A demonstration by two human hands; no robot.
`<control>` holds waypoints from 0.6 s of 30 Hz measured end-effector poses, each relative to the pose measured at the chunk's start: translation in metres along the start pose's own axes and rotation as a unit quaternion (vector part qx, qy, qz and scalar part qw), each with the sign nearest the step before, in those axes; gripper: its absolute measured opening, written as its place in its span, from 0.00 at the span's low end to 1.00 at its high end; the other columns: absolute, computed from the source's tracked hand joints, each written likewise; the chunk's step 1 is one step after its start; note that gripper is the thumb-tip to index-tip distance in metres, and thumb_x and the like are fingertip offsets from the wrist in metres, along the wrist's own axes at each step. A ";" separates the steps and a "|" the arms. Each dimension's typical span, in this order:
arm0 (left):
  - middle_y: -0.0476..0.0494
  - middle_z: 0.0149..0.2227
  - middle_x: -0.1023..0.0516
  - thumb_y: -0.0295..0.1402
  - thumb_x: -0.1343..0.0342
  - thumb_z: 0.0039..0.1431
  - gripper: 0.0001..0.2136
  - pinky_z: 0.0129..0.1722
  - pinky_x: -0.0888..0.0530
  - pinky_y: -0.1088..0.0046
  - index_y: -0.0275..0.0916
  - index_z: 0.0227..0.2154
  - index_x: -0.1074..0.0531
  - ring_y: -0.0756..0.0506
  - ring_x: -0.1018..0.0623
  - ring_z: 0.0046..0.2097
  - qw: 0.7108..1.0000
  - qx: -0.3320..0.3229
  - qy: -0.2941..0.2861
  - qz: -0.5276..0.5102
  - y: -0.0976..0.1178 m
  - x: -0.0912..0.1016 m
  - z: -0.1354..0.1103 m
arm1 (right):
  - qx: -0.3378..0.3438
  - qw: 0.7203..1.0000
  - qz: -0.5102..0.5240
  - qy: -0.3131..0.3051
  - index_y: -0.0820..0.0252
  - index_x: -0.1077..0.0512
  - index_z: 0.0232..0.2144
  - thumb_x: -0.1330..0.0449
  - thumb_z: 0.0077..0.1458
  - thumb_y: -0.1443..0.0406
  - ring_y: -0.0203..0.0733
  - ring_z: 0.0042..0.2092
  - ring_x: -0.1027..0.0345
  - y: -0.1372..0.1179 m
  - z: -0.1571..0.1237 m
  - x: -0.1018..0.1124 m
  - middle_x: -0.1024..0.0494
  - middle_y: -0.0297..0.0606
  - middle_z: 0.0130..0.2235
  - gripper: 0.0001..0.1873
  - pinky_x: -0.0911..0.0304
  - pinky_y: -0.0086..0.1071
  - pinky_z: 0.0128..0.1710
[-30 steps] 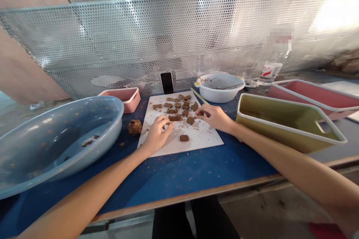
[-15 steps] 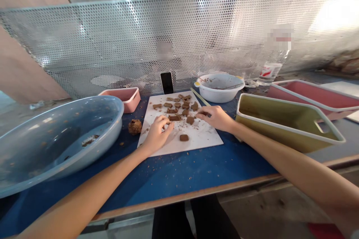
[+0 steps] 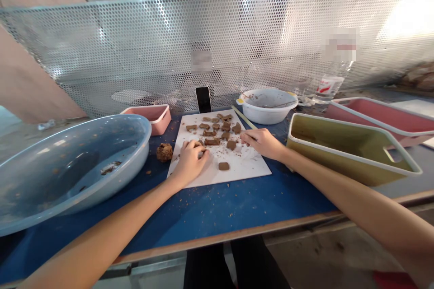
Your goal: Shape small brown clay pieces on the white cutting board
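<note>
My left hand (image 3: 190, 161) rests over the left part of a white board (image 3: 203, 179), its fingers curled and thumb drawn in. A dark spot shows between thumb and fingers, too small to name. At the board's right side, my right hand (image 3: 263, 142) has its fingertips pinched together; what they hold, if anything, is hidden. Between the hands lie a brown clay-like block (image 3: 231, 145) and a longer brown piece (image 3: 212, 142). Nearer me is a rounded square brown piece (image 3: 224, 166). Several more brown pieces and crumbs cover the board's far half.
A brown lump (image 3: 164, 152) sits left of the board, beside a large blue basin (image 3: 135, 180). Farther back are a pink box (image 3: 162, 122), a phone (image 3: 204, 99) and a white basin (image 3: 267, 115). An olive bin (image 3: 339, 158) and a plastic bottle (image 3: 328, 86) stand right.
My right hand's fingers have drawn closer together at the board's right side. My left hand's fingers have curled slightly more. The view has shifted a little; the pieces on the board lie as before.
</note>
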State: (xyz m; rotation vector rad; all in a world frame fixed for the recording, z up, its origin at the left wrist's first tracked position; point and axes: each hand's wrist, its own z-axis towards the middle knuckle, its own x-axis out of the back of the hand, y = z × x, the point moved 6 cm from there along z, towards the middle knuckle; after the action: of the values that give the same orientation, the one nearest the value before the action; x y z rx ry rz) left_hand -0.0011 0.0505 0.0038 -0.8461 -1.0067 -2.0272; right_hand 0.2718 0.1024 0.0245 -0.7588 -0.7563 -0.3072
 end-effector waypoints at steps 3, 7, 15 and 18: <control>0.37 0.45 0.21 0.33 0.42 0.71 0.09 0.60 0.26 0.47 0.41 0.40 0.15 0.33 0.27 0.54 1.000 0.002 -0.004 0.013 -0.005 -0.003 -0.001 | 0.026 0.999 0.005 0.017 0.56 0.20 0.38 0.45 0.75 0.51 0.42 0.36 0.25 -0.004 -0.001 0.000 0.17 0.40 0.37 0.21 0.29 0.37 0.42; 0.37 0.46 0.21 0.28 0.42 0.68 0.12 0.61 0.26 0.47 0.41 0.46 0.14 0.32 0.27 0.55 1.000 0.006 -0.016 0.017 -0.004 -0.003 -0.001 | 0.069 0.997 -0.005 0.025 0.56 0.21 0.39 0.41 0.73 0.50 0.43 0.38 0.26 -0.007 -0.001 -0.006 0.18 0.41 0.38 0.19 0.30 0.36 0.42; 0.36 0.48 0.22 0.29 0.45 0.69 0.13 0.62 0.27 0.47 0.40 0.45 0.15 0.32 0.27 0.55 1.000 0.013 -0.017 0.015 -0.002 -0.001 0.000 | 0.090 0.992 0.081 0.023 0.56 0.23 0.38 0.45 0.76 0.47 0.41 0.35 0.25 -0.050 -0.011 0.015 0.19 0.38 0.34 0.23 0.30 0.36 0.40; 0.37 0.47 0.21 0.30 0.46 0.70 0.13 0.62 0.28 0.47 0.40 0.44 0.15 0.33 0.27 0.55 1.000 0.016 -0.012 0.016 -0.003 -0.003 0.000 | 0.111 0.978 0.171 0.035 0.51 0.22 0.38 0.47 0.78 0.50 0.41 0.30 0.26 -0.085 -0.048 0.038 0.21 0.35 0.29 0.21 0.25 0.44 0.45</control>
State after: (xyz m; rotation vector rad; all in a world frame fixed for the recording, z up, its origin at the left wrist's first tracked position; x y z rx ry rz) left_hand -0.0023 0.0527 0.0005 -0.8674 -1.0302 -1.9724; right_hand 0.2797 0.0085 0.0719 -0.6497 -0.5704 0.0615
